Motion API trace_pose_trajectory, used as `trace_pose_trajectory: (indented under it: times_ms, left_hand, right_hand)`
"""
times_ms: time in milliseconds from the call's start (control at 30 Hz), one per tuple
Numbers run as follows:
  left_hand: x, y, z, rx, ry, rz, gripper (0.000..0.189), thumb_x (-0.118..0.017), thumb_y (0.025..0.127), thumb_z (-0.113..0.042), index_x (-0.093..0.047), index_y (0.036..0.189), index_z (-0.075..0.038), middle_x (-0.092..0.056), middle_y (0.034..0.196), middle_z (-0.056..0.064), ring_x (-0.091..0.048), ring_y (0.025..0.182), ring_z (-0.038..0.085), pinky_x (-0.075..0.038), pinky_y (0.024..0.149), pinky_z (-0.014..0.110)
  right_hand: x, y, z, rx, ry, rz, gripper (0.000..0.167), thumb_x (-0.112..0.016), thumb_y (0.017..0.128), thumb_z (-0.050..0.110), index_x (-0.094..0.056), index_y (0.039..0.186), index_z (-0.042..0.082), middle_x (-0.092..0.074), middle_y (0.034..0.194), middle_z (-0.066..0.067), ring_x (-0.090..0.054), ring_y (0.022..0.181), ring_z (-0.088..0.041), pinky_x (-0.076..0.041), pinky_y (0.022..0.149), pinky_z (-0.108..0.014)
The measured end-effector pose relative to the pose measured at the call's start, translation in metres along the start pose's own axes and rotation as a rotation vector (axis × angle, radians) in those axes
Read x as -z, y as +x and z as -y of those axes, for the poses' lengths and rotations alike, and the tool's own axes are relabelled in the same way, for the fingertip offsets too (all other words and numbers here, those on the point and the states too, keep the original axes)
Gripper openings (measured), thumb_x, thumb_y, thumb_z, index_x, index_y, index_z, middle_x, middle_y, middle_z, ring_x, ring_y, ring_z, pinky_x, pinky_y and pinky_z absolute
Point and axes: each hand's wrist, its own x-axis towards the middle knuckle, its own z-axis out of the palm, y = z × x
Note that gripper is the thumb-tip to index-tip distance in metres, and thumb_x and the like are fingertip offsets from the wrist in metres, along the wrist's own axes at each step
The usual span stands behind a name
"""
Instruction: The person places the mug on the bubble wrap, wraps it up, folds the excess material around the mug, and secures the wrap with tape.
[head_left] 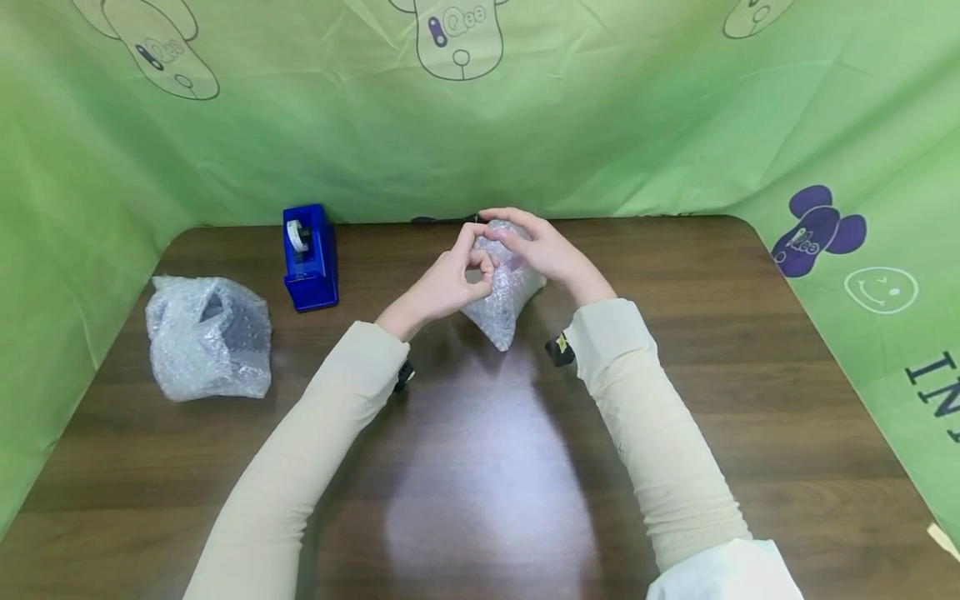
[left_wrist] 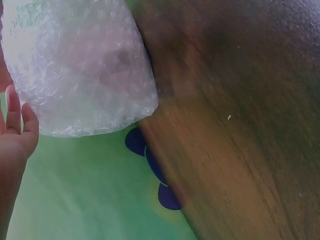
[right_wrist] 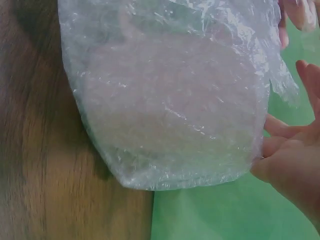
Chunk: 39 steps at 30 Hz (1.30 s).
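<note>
A bubble wrap bag with a pinkish thing showing faintly through it stands between my hands, one corner pointing toward me. My left hand grips its left side, thumb and a finger bent into a ring; the left wrist view has these fingers at the bag's edge. From the right, my right hand holds the upper part, its fingers curved over the top toward the left fingertips. Close up in the right wrist view, the right hand has its fingertips on the side of the clear wrap.
Left on the brown wooden table lies another bubble wrap bundle. Behind it stands a blue tape dispenser with a small roll. A green printed cloth hangs along the back and both sides.
</note>
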Motion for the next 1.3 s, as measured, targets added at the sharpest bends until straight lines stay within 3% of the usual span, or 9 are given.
trace_pose_trajectory:
  times_ms: [133, 300, 533, 700, 1000, 1133, 1300]
  left_hand:
    - [0.001, 0.001, 0.000, 0.017, 0.015, 0.021, 0.051, -0.051, 0.077, -0.001, -0.033, 0.124, -0.009, -0.050, 0.070, -0.002, -0.051, 0.082, 0.015, -0.042, 0.088, 0.045]
    - [0.002, 0.003, 0.000, 0.032, 0.057, 0.042, 0.051, -0.052, 0.076, -0.001, -0.034, 0.122, -0.012, -0.049, 0.070, -0.004, -0.049, 0.079, 0.014, -0.039, 0.080, 0.030]
    - [0.003, 0.005, -0.002, 0.032, 0.091, 0.079, 0.044, -0.052, 0.075, -0.001, -0.037, 0.115, -0.011, -0.046, 0.069, -0.005, -0.046, 0.073, 0.012, -0.037, 0.072, 0.024]
    - [0.004, 0.005, -0.004, 0.054, 0.107, 0.109, 0.040, -0.050, 0.076, -0.002, -0.036, 0.113, -0.012, -0.043, 0.070, -0.005, -0.044, 0.071, 0.010, -0.034, 0.067, 0.022]
    - [0.003, 0.005, -0.003, 0.038, 0.090, 0.102, 0.040, -0.051, 0.077, -0.002, -0.037, 0.113, -0.010, -0.044, 0.070, -0.004, -0.045, 0.072, 0.011, -0.036, 0.069, 0.022]
    - [0.003, 0.005, -0.002, 0.033, 0.078, 0.083, 0.040, -0.051, 0.077, -0.002, -0.038, 0.113, -0.011, -0.044, 0.069, -0.005, -0.045, 0.070, 0.011, -0.037, 0.069, 0.023]
    - [0.002, 0.004, 0.001, 0.035, -0.004, 0.043, 0.039, -0.050, 0.079, 0.001, -0.037, 0.115, -0.009, -0.046, 0.068, -0.004, -0.048, 0.073, 0.011, -0.041, 0.073, 0.026]
  right_hand:
    - [0.002, -0.001, 0.000, 0.001, 0.012, 0.033, 0.041, -0.044, 0.101, 0.015, -0.043, 0.143, 0.012, -0.036, 0.151, -0.009, -0.040, 0.133, -0.026, -0.041, 0.101, -0.044]
    - [0.002, -0.001, 0.000, 0.008, -0.012, 0.052, 0.040, -0.048, 0.100, 0.015, -0.047, 0.139, 0.009, -0.032, 0.152, -0.011, -0.030, 0.140, -0.026, -0.038, 0.105, -0.046]
    - [0.006, 0.000, -0.002, 0.008, 0.036, 0.099, 0.050, -0.041, 0.098, 0.000, -0.035, 0.147, 0.013, -0.033, 0.151, -0.009, -0.042, 0.129, -0.024, -0.039, 0.105, -0.041]
    - [0.009, 0.000, -0.006, 0.028, 0.033, 0.164, 0.044, -0.044, 0.098, 0.005, -0.038, 0.142, 0.006, -0.036, 0.146, -0.013, -0.044, 0.128, -0.027, -0.040, 0.107, -0.045]
    - [0.010, 0.001, -0.006, 0.045, -0.029, 0.048, 0.022, -0.050, 0.097, 0.006, -0.051, 0.118, -0.001, -0.043, 0.141, -0.016, -0.037, 0.133, -0.026, -0.034, 0.107, -0.039]
    - [0.008, 0.001, -0.003, 0.038, -0.040, 0.004, 0.012, -0.049, 0.098, 0.008, -0.053, 0.106, 0.000, -0.049, 0.130, -0.017, -0.044, 0.124, -0.026, -0.037, 0.099, -0.033]
    - [0.008, 0.000, 0.001, -0.009, -0.048, -0.011, 0.013, -0.047, 0.100, 0.012, -0.052, 0.104, 0.002, -0.052, 0.123, -0.014, -0.046, 0.112, -0.021, -0.038, 0.091, -0.027]
